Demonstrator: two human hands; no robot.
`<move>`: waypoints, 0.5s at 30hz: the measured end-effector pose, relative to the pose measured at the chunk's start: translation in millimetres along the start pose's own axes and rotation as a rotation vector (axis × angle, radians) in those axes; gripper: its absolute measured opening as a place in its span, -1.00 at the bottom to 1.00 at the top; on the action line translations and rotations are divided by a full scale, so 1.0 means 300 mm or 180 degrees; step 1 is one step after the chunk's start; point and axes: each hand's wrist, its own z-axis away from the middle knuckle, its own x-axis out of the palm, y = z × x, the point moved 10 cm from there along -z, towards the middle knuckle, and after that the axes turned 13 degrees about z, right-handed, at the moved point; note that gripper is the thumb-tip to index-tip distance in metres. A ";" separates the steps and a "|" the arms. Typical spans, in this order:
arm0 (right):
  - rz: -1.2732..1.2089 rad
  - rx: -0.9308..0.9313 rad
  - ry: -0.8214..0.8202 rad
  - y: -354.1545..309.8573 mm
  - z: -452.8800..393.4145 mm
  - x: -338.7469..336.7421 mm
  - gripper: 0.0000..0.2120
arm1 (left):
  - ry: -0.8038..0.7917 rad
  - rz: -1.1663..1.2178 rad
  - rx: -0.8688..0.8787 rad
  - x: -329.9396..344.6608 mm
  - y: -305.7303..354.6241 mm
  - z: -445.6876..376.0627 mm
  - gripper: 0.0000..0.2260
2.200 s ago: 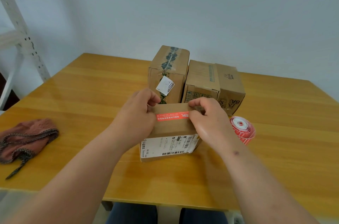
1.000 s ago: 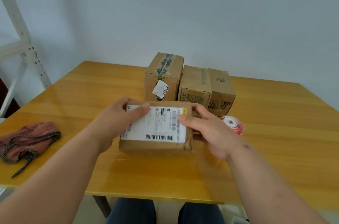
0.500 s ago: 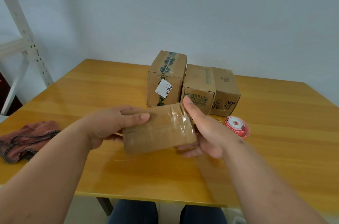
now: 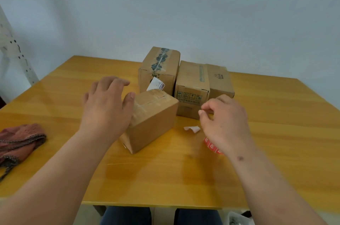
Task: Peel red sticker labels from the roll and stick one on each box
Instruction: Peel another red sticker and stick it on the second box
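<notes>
A small brown box (image 4: pixel 152 119) lies skewed on the wooden table (image 4: pixel 165 178), its taped side up; no red label shows on it from here. My left hand (image 4: pixel 104 112) hovers at its left end with fingers spread and the thumb touching the top edge. My right hand (image 4: pixel 226 123) is to the right of the box, fingers loosely curled, with nothing visible in them. Beneath it the roll of red stickers (image 4: pixel 211 145) peeks out, mostly hidden. Behind stand a tall box with dark tape (image 4: pixel 160 70), a middle box (image 4: pixel 193 84) and a right box (image 4: pixel 220 81).
A white scrap of paper (image 4: pixel 192 129) lies between the small box and the roll. A reddish cloth (image 4: pixel 18 138) sits at the table's left edge. A white perforated shelf post (image 4: pixel 11 49) stands at far left. The table's front edge (image 4: pixel 147 205) is close to me.
Both hands were turning the small box in the air. Now it lies on the table and both have let go. My right hand has moved right, over the sticker roll.
</notes>
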 end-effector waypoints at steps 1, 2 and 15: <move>0.0163 0.0045 0.0002 0.026 0.004 0.006 -0.88 | 0.0082 -0.0038 0.0226 -0.005 0.046 0.006 -0.72; 0.0284 0.0085 -0.0008 0.052 0.009 0.014 -0.88 | 0.0095 -0.0036 0.0431 -0.004 0.092 0.013 -0.75; 0.0372 -0.0266 0.0120 0.110 0.064 0.073 -0.80 | -0.1936 0.0873 0.0563 0.484 0.387 0.150 -0.66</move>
